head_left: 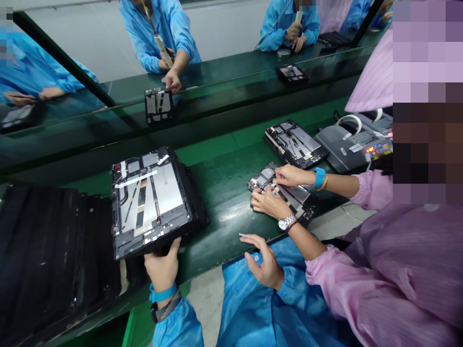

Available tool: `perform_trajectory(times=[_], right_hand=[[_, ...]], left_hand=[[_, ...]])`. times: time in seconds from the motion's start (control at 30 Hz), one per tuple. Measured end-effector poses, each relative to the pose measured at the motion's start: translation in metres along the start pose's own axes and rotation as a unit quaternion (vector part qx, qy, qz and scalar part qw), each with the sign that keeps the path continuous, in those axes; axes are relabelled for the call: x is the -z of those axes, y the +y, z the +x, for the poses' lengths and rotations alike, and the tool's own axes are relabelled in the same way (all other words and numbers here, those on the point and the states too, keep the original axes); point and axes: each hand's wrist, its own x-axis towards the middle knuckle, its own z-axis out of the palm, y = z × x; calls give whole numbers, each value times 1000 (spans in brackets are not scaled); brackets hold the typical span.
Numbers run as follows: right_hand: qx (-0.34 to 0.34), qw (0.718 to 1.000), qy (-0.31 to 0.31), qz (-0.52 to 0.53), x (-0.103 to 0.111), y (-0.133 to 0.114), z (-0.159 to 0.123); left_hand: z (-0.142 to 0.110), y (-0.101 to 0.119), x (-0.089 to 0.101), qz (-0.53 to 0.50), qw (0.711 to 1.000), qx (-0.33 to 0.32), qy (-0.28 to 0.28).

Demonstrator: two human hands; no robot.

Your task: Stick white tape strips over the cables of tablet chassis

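Note:
My left hand (162,270) grips the near edge of an opened tablet (168,183) in a black case or tray. My thumb shows at the edge, and the other fingers are hidden underneath. The tablet's silver inside, dark ribbon cables and white tape strips face up. More black cases seem to lie beneath it. Over my lap, my right hand (265,265) has its thumb and fingers apart. A small white strip (242,235) is at its fingertip, perhaps stuck there.
To my right, a co-worker's hands (271,202) work on another opened tablet (300,193). Behind it lie one more tablet (294,142) and a grey machine (347,147). Many black cases (54,241) stand in a row at left. Co-workers in blue sit across the green bench (224,193).

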Motion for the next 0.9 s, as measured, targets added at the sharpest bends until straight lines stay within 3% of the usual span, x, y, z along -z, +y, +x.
perform_trajectory(times=[0.53,0.9], right_hand=[[-32,999,-28,20,-1,3,-5],[-6,1000,-23,0,0,2,-3]], left_hand=[[-2,6,0,0,1000,1,0],[-1,4,-1,-4,1000,-2,5]])
